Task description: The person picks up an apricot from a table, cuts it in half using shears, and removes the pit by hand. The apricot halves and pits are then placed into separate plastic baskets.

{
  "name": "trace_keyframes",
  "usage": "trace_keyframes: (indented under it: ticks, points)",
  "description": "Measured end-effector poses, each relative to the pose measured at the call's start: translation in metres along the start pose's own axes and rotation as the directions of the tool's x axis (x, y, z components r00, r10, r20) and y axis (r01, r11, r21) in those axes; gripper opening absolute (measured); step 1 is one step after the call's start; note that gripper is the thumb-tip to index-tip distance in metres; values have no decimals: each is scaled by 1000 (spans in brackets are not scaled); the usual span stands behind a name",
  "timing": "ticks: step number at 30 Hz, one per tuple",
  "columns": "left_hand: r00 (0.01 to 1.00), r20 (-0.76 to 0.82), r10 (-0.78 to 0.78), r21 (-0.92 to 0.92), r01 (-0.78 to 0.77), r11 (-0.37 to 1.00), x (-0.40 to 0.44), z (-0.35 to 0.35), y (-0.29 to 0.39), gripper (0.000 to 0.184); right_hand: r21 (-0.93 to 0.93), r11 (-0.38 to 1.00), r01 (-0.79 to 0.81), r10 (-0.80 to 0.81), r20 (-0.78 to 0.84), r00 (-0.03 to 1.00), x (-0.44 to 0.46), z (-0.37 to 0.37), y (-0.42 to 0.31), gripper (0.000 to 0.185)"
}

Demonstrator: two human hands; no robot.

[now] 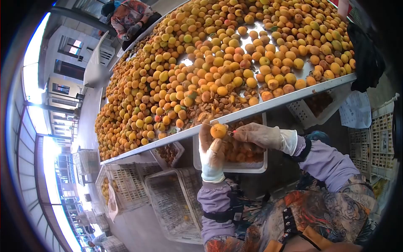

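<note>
Wrapped round a yellow-orange apricot (218, 131), my left hand (211, 147) wears a stained glove and is at the table's metal edge (252, 110). My right hand (256, 135), gloved too, is closed on a small tool with a red part (232, 133), whose tip is close to the apricot's right side. Below both hands is a white crate (263, 164) with orange fruit pieces (243, 153) in it. Brown and orange scraps (210, 107) lie on the table just beyond the edge, next to many whole apricots (168, 80).
Stacked white crates (174, 206) stand on the floor at lower left, with another crate (121, 185) beside them. A smaller crate (319, 105) is under the table at right. Across the table at upper left, a person (130, 17) in gloves is near a white chair (97, 63).
</note>
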State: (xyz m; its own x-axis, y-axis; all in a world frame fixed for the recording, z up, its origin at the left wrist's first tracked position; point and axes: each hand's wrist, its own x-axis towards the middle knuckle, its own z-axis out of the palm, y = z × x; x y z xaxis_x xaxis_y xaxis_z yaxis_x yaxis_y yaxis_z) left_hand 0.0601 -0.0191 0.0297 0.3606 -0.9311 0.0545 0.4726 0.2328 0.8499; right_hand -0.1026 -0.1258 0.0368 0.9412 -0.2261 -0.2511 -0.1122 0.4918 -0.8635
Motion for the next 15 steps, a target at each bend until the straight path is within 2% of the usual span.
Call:
trace_keyframes:
  ticks: [2, 3, 5, 10, 15]
  points:
    - [1000, -3, 15, 14, -15, 1000, 0, -1, 0, 63, -84, 995, 47, -52, -54, 997, 4, 1, 0, 40]
    - [1000, -6, 6, 12, -5, 1000, 0, -1, 1, 64, -87, 995, 45, -49, -53, 997, 4, 0, -1, 40]
    - [1000, -10, -2, 6, 2, 1000, 1, -1, 2, 64, -66, 996, -66, 63, -37, 997, 2, -2, -3, 43]
    - [998, 31, -52, -25, 53, 998, 2, 4, 5, 61, -113, 993, -32, 28, -42, 999, 0, -8, 0, 46]
    - [999, 34, -36, -24, 37, 999, 4, -2, -4, 60, -101, 995, -21, 17, -46, 999, -7, -8, -7, 45]
